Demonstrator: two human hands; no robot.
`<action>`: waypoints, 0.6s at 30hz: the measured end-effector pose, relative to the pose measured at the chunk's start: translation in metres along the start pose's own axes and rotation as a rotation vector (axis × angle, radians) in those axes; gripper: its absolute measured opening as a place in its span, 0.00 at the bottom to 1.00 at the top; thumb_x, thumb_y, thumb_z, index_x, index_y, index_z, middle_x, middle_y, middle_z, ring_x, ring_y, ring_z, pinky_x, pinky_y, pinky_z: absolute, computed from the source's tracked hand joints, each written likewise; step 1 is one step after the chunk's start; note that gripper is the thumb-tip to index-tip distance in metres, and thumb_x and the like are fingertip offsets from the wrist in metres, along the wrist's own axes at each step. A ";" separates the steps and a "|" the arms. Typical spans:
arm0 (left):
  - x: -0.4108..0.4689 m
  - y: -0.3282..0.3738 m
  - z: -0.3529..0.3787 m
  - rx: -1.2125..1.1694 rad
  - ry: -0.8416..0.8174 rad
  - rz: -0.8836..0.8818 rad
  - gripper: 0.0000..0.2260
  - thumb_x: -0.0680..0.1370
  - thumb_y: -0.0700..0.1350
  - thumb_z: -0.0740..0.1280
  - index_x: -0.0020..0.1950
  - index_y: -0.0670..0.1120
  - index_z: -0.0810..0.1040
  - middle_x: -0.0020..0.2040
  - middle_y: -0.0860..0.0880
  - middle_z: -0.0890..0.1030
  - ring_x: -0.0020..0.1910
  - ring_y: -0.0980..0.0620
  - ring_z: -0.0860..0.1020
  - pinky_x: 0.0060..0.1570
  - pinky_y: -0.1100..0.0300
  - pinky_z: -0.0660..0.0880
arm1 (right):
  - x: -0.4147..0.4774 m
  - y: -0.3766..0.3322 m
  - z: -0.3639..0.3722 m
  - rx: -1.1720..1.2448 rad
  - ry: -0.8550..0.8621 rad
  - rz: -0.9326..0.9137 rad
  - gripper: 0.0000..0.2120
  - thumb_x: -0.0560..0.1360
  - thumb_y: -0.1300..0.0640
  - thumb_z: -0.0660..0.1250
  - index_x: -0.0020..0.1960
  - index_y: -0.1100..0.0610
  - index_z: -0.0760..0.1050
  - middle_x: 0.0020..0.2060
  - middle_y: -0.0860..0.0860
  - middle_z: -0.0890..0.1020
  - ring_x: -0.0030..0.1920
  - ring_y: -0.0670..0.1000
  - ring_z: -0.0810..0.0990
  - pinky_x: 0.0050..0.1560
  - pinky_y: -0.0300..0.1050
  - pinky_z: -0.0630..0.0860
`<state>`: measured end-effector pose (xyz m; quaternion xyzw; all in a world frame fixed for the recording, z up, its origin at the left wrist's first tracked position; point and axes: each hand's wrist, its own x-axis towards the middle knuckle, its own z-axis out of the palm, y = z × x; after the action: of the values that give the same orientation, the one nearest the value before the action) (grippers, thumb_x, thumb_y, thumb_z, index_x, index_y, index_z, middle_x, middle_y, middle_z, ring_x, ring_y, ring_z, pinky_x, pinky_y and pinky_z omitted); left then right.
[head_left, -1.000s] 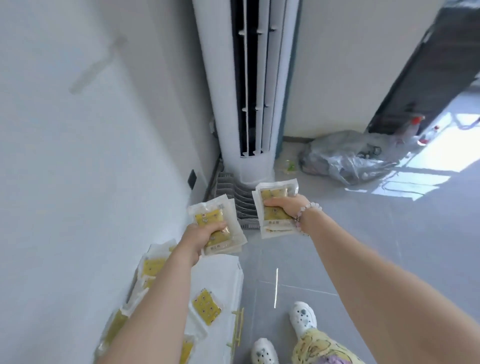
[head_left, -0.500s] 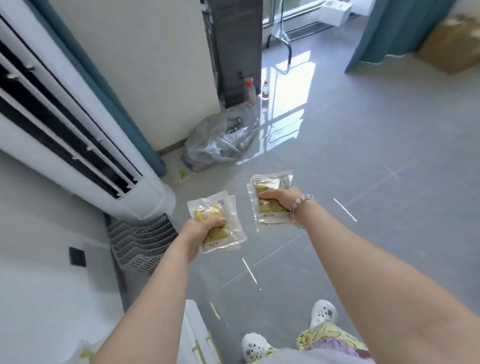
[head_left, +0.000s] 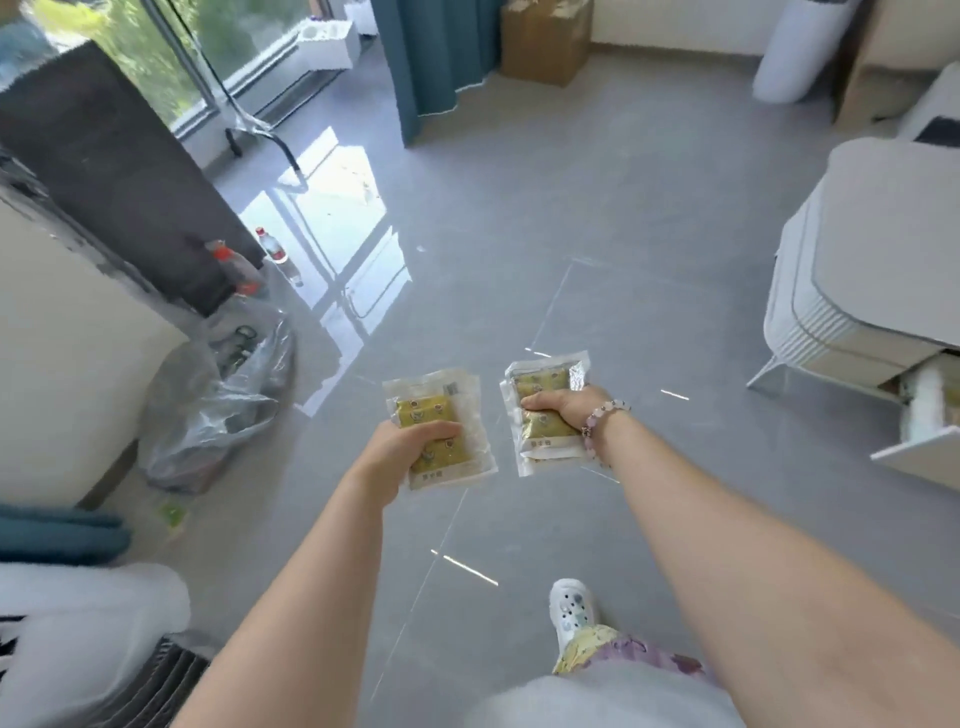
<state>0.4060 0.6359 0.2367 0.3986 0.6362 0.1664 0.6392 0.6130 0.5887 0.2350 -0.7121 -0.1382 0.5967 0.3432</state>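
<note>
My left hand (head_left: 400, 449) grips a small stack of clear packets with yellow contents (head_left: 457, 405), thumb lying across the top one. My right hand (head_left: 563, 408), with a bead bracelet on the wrist, grips a second stack of the same yellow packets (head_left: 543, 382), fingers curled over its middle. Both stacks are held out in front of me, side by side and apart, above the grey tiled floor (head_left: 597, 234).
A grey plastic bag (head_left: 208, 410) and bottles (head_left: 275, 254) lie at the left by a dark panel (head_left: 114, 171). A white cabinet (head_left: 857, 291) with an open drawer (head_left: 930, 421) stands at the right. Teal curtain (head_left: 431, 67) and cardboard box (head_left: 545, 41) are at the back. My white shoe (head_left: 569, 613) is below.
The view has swung right, away from the standing air conditioner and the packets on the white surface, toward the open room. Both hands keep hold of their packet stacks.
</note>
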 end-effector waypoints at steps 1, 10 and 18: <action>0.007 0.010 0.019 0.021 -0.025 0.003 0.08 0.70 0.40 0.74 0.46 0.47 0.80 0.45 0.46 0.84 0.44 0.48 0.82 0.47 0.53 0.79 | 0.004 -0.002 -0.019 0.028 0.025 0.001 0.25 0.60 0.57 0.79 0.55 0.60 0.78 0.47 0.56 0.84 0.45 0.57 0.84 0.52 0.58 0.80; 0.045 0.068 0.183 0.258 -0.249 0.018 0.07 0.70 0.40 0.74 0.45 0.47 0.78 0.44 0.47 0.83 0.41 0.50 0.81 0.40 0.58 0.78 | 0.014 0.003 -0.176 0.207 0.281 0.059 0.27 0.58 0.52 0.80 0.54 0.60 0.79 0.45 0.56 0.85 0.46 0.56 0.84 0.49 0.54 0.80; 0.058 0.090 0.297 0.531 -0.458 0.045 0.05 0.71 0.42 0.74 0.41 0.45 0.78 0.37 0.49 0.82 0.35 0.52 0.80 0.33 0.61 0.77 | -0.001 0.036 -0.259 0.361 0.498 0.123 0.21 0.63 0.48 0.77 0.50 0.60 0.79 0.44 0.55 0.84 0.37 0.53 0.81 0.40 0.44 0.78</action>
<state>0.7215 0.6458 0.2241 0.5919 0.4884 -0.0843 0.6356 0.8496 0.4786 0.2257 -0.7709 0.1014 0.4386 0.4506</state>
